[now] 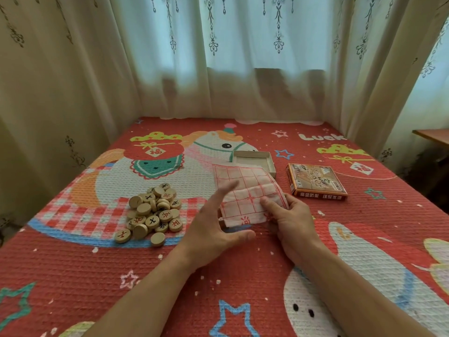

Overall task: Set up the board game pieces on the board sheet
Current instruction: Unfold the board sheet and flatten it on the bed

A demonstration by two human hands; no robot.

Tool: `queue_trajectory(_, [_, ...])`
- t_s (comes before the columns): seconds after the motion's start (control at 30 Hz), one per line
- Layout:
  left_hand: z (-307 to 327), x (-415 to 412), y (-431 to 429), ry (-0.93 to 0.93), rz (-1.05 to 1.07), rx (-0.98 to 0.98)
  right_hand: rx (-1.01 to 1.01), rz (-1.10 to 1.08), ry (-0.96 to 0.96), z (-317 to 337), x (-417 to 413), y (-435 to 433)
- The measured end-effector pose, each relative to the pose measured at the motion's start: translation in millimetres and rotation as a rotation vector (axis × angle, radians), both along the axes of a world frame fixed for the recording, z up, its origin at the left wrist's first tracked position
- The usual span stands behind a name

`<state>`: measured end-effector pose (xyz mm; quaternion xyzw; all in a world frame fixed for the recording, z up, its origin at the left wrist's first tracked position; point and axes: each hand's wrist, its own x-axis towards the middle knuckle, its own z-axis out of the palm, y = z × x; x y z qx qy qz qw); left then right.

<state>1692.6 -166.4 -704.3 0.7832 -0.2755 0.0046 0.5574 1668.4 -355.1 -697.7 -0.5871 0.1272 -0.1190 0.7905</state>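
Fingers of the right hand (295, 221) pinch the near edge of a folded white cloth board sheet with a red grid (245, 190), which lies mid-bed on a red cartoon-horse bedspread (218, 276) lettered "Luck". The left hand (213, 229) hovers beside it, fingers spread, grasping nothing. Round wooden pieces with red and black Chinese characters (153, 212) sit heaped left. An orange printed box lid (315, 182), its text seemingly Chinese, lies beside an empty cardboard tray (255, 160).

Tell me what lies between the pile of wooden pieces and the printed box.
In the head view, the folded board sheet, pinched by the right hand; the left hand hovers there too.
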Motion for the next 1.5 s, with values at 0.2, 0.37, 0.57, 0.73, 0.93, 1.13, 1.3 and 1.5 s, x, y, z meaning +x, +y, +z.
queue_trajectory(0.2, [0.4,-0.6,-2.2,-0.083,0.057,0.042,-0.033,0.025,-0.019,-0.7,-0.6,1.2])
queue_trajectory(0.37, [4.0,-2.0,-2.5,-0.039,0.055,0.000,-0.034,0.025,-0.028,-1.8,-0.4,1.4])
queue_trajectory(0.57, [3.8,-3.3,-1.7,-0.040,0.060,-0.002,-0.046,0.042,-0.060,1.3,-3.6,1.8])
queue_trajectory(0.73, [4.6,-3.6,-3.4,0.004,0.073,-0.027,-0.061,0.061,-0.102,1.8,-5.1,3.5])
queue_trajectory(0.93, [3.8,-4.7,-5.9,-0.014,0.088,-0.025,-0.064,0.103,-0.131,5.8,-8.0,4.5])
queue_trajectory(1.13, [-2.0,-1.9,-4.4,0.016,0.083,0.007,-0.082,0.194,-0.158,8.4,-10.3,4.0])
queue_trajectory(1.3, [-0.5,-4.6,-7.7,0.030,0.075,0.081,-0.185,0.203,-0.178,9.4,-10.7,4.4])
queue_trajectory(1.5, [9.2,-6.3,-8.4,0.129,0.156,-0.018,-0.139,0.159,-0.115,7.8,-7.5,7.0])
